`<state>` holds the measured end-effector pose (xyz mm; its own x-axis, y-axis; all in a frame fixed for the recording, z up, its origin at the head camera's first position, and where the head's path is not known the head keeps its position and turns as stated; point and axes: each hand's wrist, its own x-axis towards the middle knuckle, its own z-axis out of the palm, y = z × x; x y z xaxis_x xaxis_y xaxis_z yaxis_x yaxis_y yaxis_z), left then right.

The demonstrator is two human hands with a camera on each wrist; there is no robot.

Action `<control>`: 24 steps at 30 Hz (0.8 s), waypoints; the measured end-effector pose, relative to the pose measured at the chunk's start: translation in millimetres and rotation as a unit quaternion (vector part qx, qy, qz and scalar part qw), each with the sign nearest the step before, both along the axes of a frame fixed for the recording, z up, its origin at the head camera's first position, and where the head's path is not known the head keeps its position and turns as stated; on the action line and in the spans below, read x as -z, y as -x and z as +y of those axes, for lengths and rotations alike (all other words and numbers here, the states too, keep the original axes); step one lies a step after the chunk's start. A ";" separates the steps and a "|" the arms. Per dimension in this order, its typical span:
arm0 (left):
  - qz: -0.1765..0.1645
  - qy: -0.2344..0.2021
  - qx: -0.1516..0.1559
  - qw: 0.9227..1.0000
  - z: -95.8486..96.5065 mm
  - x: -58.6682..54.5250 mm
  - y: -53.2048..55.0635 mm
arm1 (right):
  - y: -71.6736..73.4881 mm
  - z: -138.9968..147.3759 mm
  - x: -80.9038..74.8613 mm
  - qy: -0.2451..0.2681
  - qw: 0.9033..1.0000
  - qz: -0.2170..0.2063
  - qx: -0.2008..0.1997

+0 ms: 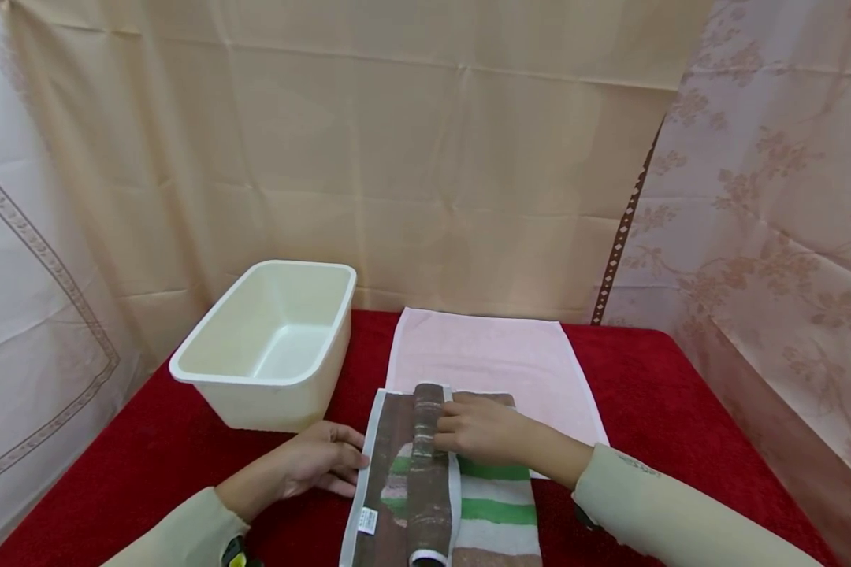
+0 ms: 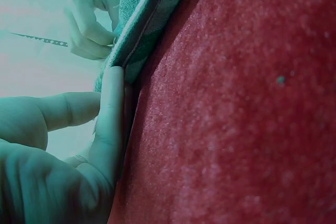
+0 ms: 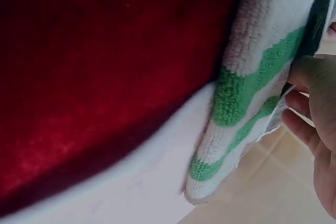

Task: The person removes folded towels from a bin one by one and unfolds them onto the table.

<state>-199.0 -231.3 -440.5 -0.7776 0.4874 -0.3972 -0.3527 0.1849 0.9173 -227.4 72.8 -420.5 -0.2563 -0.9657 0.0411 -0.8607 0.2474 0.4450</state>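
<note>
A brown towel with green and white stripes (image 1: 499, 512) lies partly folded, a raised brown fold (image 1: 429, 472) running lengthwise along its middle. My right hand (image 1: 478, 429) pinches the white-trimmed edge of that fold near its far end; in the right wrist view, thumb and fingers (image 3: 315, 98) meet at the striped cloth. At the towel's left border my left hand (image 1: 322, 459) rests low by the table, fingertips touching the trim. The left wrist view shows one straight finger (image 2: 110, 119) against the edge. A white label (image 1: 368, 520) shows near that border.
A pale pink towel (image 1: 475, 346) is spread flat behind, partly under the striped one. To the left stands a cream plastic basin (image 1: 269, 383). A red cloth (image 1: 652, 409) covers the table, and curtains (image 1: 432, 157) surround its back and sides.
</note>
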 end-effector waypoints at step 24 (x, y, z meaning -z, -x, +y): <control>-0.001 0.002 -0.004 1.000 0.3 -0.8 0.1 | 41.6 -3.9 -0.5 0.353 0.746 -0.427 0.369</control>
<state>-199.1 -230.9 -439.8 -0.7801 0.4806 -0.4006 -0.3561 0.1853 0.9159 -269.0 69.0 -420.0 -0.9313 -0.3642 -0.0096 -0.2696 0.7067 -0.6541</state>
